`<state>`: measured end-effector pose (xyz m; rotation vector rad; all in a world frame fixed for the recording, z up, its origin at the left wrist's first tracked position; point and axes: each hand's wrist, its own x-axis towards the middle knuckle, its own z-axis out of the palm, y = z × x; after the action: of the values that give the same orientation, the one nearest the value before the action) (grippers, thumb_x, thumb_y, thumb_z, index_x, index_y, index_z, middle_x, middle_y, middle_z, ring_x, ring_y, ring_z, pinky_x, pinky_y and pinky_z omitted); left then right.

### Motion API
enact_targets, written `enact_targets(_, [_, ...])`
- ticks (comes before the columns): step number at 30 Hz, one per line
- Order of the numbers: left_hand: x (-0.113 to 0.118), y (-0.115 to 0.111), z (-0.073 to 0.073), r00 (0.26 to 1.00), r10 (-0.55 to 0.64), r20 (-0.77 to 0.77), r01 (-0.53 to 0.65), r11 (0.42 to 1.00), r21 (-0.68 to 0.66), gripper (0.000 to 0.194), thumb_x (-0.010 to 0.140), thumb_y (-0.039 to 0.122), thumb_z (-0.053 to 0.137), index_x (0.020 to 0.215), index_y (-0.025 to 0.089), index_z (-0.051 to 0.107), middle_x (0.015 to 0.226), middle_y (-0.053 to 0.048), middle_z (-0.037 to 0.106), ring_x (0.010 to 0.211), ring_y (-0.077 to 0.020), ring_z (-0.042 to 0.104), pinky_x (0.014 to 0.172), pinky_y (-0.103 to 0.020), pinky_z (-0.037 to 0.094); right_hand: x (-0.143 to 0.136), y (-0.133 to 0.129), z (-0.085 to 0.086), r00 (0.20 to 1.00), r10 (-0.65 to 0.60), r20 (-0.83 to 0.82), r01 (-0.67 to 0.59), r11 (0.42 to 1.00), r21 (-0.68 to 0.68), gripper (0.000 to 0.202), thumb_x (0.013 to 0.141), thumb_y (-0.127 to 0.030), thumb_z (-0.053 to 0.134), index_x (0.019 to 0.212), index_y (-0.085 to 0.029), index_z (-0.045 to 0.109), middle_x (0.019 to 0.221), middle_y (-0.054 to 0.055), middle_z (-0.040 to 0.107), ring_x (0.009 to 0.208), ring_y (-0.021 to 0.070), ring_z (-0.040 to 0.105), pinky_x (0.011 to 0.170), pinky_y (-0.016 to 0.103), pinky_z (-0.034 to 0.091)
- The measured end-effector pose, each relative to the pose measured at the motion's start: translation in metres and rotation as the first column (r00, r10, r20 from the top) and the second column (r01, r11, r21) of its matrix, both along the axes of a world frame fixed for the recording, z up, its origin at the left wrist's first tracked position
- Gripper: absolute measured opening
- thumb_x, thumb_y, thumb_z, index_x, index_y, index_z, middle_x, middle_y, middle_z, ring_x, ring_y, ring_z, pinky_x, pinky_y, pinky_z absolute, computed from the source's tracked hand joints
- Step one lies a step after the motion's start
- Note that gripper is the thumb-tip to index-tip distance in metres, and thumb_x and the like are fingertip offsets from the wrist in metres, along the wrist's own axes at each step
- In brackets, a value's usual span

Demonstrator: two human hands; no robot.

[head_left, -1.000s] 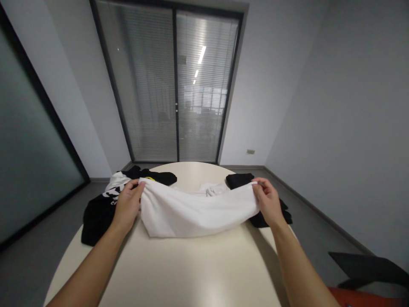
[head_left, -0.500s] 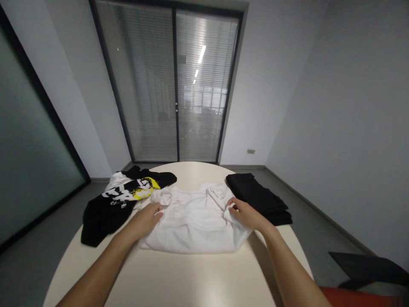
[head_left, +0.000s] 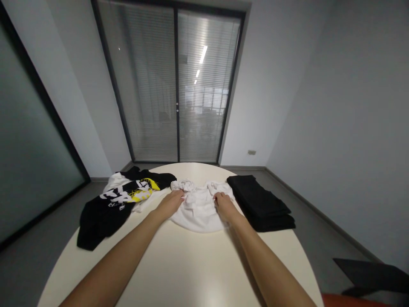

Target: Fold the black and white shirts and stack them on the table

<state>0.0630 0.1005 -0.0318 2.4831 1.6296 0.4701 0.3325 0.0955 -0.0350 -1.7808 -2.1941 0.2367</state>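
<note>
A white T-shirt (head_left: 200, 217) lies bunched on the round table, its sides drawn inward and its upper part crumpled. At its left side, my left hand (head_left: 171, 204) is closed with the fabric pinched in its fingers. On the other side, my right hand (head_left: 224, 205) grips the cloth with curled fingers, its fingertips partly hidden by the hand. Beside the shirt on the left is a loose pile of clothes with a black printed T-shirt (head_left: 102, 221) on top. Folded black garments (head_left: 255, 198) lie stacked close by my right hand.
The pale round table (head_left: 179, 268) carries all the clothes. Some white cloth (head_left: 116, 181) shows among the black pile on the left. A black and red chair (head_left: 373, 275) stands at the lower right. Beyond the table is a glass partition (head_left: 153, 106) with blinds.
Both hands have moved forward and closer together, drawing the white T-shirt's sides inward and shifting it toward the table's far side. It is now narrower and more bunched.
</note>
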Motion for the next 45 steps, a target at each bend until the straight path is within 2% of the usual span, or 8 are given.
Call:
enact_targets(7, [0.008, 0.043, -0.003, 0.997, 0.082, -0.010, -0.082, 0.997, 0.001, 0.019, 0.099, 0.024, 0.043, 0.108, 0.018, 0.059, 0.114, -0.013, 0.067, 0.110, -0.0245, 0.061, 0.090, -0.032, 0.043, -0.028, 0.050, -0.003, 0.999, -0.006, 0.037, 0.005, 1.000, 0.020, 0.027, 0.100, -0.015, 0.034, 0.115, -0.020, 0.056, 0.121, 0.013, 0.062, 0.114, 0.0266, 0.049, 0.092, 0.037, 0.035])
enact_targets(15, [0.003, 0.093, -0.010, 0.989, 0.137, -0.056, -0.136, 0.991, 0.014, 0.022, 0.100, 0.022, 0.042, 0.114, 0.018, 0.058, 0.120, -0.014, 0.065, 0.109, -0.0252, 0.063, 0.090, -0.034, 0.045, -0.022, 0.103, -0.016, 0.994, -0.106, -0.032, 0.108, 0.992, 0.065, 0.029, 0.100, -0.020, 0.035, 0.121, -0.018, 0.055, 0.114, 0.017, 0.062, 0.111, 0.0277, 0.052, 0.095, 0.037, 0.035])
enact_targets(21, [0.009, 0.102, -0.011, 0.981, 0.196, -0.006, -0.195, 0.976, 0.095, 0.030, 0.101, 0.019, 0.040, 0.125, 0.016, 0.056, 0.134, -0.018, 0.055, 0.112, -0.0280, 0.061, 0.089, -0.035, 0.047, -0.017, 0.117, -0.023, 0.983, -0.151, -0.108, 0.164, 0.979, 0.119, 0.030, 0.100, -0.020, 0.033, 0.121, -0.013, 0.053, 0.115, 0.021, 0.062, 0.112, 0.0308, 0.050, 0.096, 0.039, 0.035])
enact_targets(25, [0.007, 0.083, -0.011, 0.968, 0.224, 0.112, -0.241, 0.955, 0.171, 0.027, 0.101, 0.024, 0.041, 0.120, 0.019, 0.060, 0.129, -0.016, 0.057, 0.122, -0.0295, 0.054, 0.096, -0.037, 0.044, -0.011, 0.113, -0.022, 0.980, -0.089, -0.176, 0.113, 0.985, 0.133, 0.026, 0.099, -0.021, 0.035, 0.115, -0.013, 0.054, 0.113, 0.019, 0.062, 0.112, 0.0277, 0.052, 0.097, 0.036, 0.036])
enact_targets(31, [-0.016, 0.036, 0.009, 0.864, 0.251, 0.436, -0.375, 0.900, 0.224, 0.025, 0.101, 0.035, 0.042, 0.111, 0.019, 0.059, 0.112, -0.010, 0.066, 0.106, -0.0248, 0.061, 0.096, -0.035, 0.046, -0.002, 0.076, -0.003, 0.932, 0.019, -0.362, 0.061, 0.976, 0.210, 0.026, 0.101, -0.030, 0.030, 0.110, -0.017, 0.051, 0.106, 0.010, 0.064, 0.100, 0.0207, 0.057, 0.092, 0.031, 0.042])
enact_targets(38, [-0.063, -0.027, 0.043, 0.558, 0.194, 0.807, -0.500, 0.855, 0.140, 0.039, 0.095, 0.054, 0.037, 0.108, 0.019, 0.050, 0.096, -0.007, 0.065, 0.088, -0.0188, 0.066, 0.077, -0.028, 0.053, 0.023, 0.000, 0.048, 0.643, 0.131, -0.755, 0.250, 0.895, 0.369, 0.031, 0.096, -0.050, 0.038, 0.106, -0.022, 0.046, 0.097, 0.006, 0.058, 0.088, 0.0189, 0.056, 0.080, 0.030, 0.046])
enact_targets(41, [-0.088, -0.058, 0.044, 0.246, 0.130, 0.960, -0.468, 0.884, 0.000, 0.041, 0.081, 0.059, 0.059, 0.100, 0.022, 0.053, 0.086, 0.000, 0.062, 0.077, -0.0162, 0.062, 0.071, -0.025, 0.051, 0.050, -0.030, 0.066, 0.559, 0.161, -0.813, 0.337, 0.852, 0.400, 0.029, 0.093, -0.050, 0.044, 0.103, -0.023, 0.046, 0.088, 0.001, 0.052, 0.078, 0.0169, 0.052, 0.071, 0.027, 0.044])
enact_targets(45, [-0.113, -0.093, 0.035, 0.181, 0.149, 0.972, -0.435, 0.899, -0.057, 0.039, 0.071, 0.053, 0.067, 0.092, 0.022, 0.055, 0.078, 0.004, 0.055, 0.068, -0.0141, 0.054, 0.061, -0.023, 0.045, 0.088, -0.069, 0.068, 0.529, 0.213, -0.821, 0.252, 0.885, 0.392, 0.021, 0.088, -0.043, 0.052, 0.096, -0.024, 0.049, 0.078, -0.002, 0.047, 0.068, 0.0148, 0.046, 0.063, 0.024, 0.039])
